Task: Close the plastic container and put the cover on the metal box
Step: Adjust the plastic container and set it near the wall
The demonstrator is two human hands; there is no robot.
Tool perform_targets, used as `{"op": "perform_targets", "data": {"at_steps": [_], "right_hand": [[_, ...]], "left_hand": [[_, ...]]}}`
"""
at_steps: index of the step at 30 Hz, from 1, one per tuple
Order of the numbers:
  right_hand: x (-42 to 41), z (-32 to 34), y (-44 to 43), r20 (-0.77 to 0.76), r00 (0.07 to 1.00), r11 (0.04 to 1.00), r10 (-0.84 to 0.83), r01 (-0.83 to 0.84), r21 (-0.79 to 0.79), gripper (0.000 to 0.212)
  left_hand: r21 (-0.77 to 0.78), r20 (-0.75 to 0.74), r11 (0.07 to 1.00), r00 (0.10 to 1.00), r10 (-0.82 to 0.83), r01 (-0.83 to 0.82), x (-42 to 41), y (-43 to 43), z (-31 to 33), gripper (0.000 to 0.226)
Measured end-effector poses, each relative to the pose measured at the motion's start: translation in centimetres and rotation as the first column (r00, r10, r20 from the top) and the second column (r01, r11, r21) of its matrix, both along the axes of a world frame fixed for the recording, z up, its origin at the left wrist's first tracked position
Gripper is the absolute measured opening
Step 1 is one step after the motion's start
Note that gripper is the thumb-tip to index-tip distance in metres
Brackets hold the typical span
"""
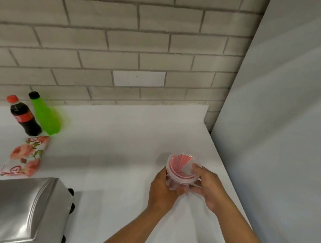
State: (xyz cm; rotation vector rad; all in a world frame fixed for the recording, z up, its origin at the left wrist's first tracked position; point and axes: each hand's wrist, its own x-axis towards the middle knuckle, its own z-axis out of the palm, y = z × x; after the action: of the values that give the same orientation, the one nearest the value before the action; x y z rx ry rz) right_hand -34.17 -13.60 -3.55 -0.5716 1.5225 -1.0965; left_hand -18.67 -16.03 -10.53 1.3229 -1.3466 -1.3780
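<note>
Both hands grip the plastic container [182,172] at four o'clock on the worktop [120,146]: left hand [162,189] around its body, right hand [207,186] on its lid.

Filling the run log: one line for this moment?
left hand: holds plastic container | right hand: on its lid | metal box: uncovered
</note>
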Motion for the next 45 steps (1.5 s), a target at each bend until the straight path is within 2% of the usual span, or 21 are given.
{"op": "perform_targets", "data": {"at_steps": [3,6,13,22,29,34,39,45], "right_hand": [[1.3,0.1,-2.4,0.024,1.0,1.0,-0.004,0.004,-0.002,0.025],[2.3,0.0,-5.1,0.037,0.999,1.0,0.008,-0.008,-0.007,0.026],[1.8,-0.2,-11.4,0.055,0.995,0.996,0.081,-0.083,0.025,0.033],[0.6,-1.0,-17.8,0.009,0.99,0.991,0.137,-0.137,-0.003,0.038],[0.4,-1.1,-20.3,0.036,0.981,0.981,0.191,-0.19,-0.035,0.023],[0.5,-0.9,-21.3,0.027,0.982,0.982,0.189,-0.188,-0.026,0.021],[0.5,-0.9,-22.2,0.023,0.986,0.986,0.164,-0.164,0.005,0.038],[0.8,-0.3,-22.1,0.027,0.99,0.99,0.141,-0.142,0.017,0.039]], "left_hand": [[-0.006,0.017,1.0,1.0,0.008,-0.008,1.2,-2.4,-0.2,0.055],[-0.047,0.071,0.999,0.997,0.01,-0.007,2.0,-4.2,0.4,0.065],[0.008,0.003,0.997,0.997,0.077,-0.077,1.8,-9.4,1.4,0.055],[-0.022,0.023,0.994,0.994,0.108,-0.107,0.5,-14.5,1.4,0.061],[-0.076,0.04,0.989,0.991,0.129,-0.126,0.2,-16.4,1.2,0.061],[-0.101,0.063,0.987,0.989,0.136,-0.129,0.3,-17.3,1.2,0.058],[-0.113,0.125,0.986,0.983,0.135,-0.121,0.1,-17.9,1.1,0.056],[-0.097,0.187,0.987,0.972,0.144,-0.127,0.2,-18.2,0.9,0.061]]}}
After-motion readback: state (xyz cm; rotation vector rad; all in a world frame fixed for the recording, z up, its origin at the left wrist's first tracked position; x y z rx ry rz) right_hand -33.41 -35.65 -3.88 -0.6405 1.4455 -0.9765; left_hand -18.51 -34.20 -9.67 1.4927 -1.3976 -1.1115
